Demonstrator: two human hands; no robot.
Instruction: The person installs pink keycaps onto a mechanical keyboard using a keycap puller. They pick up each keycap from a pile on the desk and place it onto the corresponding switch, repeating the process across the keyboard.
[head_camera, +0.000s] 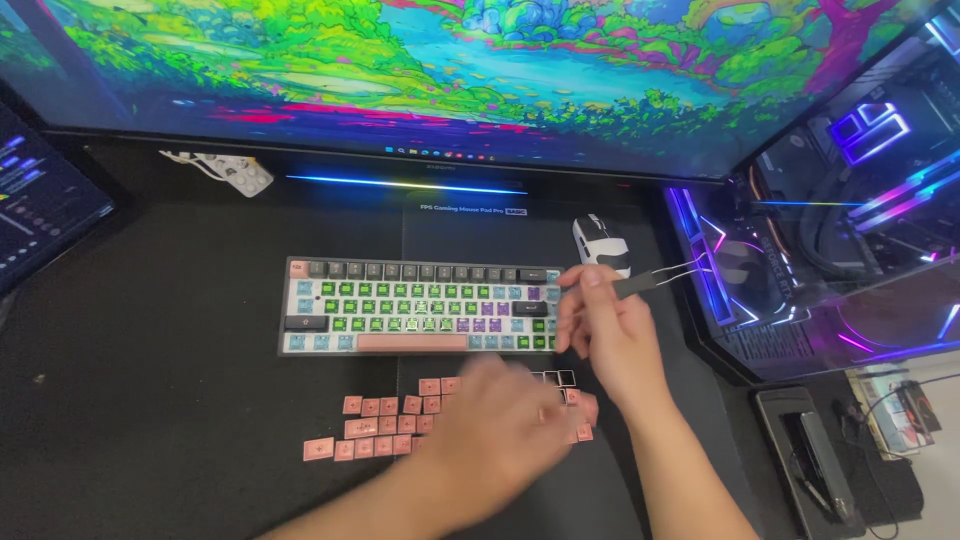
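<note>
Low centre of the frame, the left hand (495, 425) blurs over the pink keycaps (375, 425) laid in rows on the counter (150, 400); I cannot tell whether its fingers are apart or together. Just above, the right hand (605, 330) pinches a wire keycap puller (660, 278). Beyond, mid-frame, sits the keyboard (420, 305), most caps off. Judged step: pulling caps; next calls for hooking the puller squarely on a cap.

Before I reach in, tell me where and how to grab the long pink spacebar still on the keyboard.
Take the spacebar at its two short ends, from above. It lies flat in the keyboard's bottom row, long and narrow, with keys close along its top edge; the ends probably give the fingers an even, level pull.
</note>
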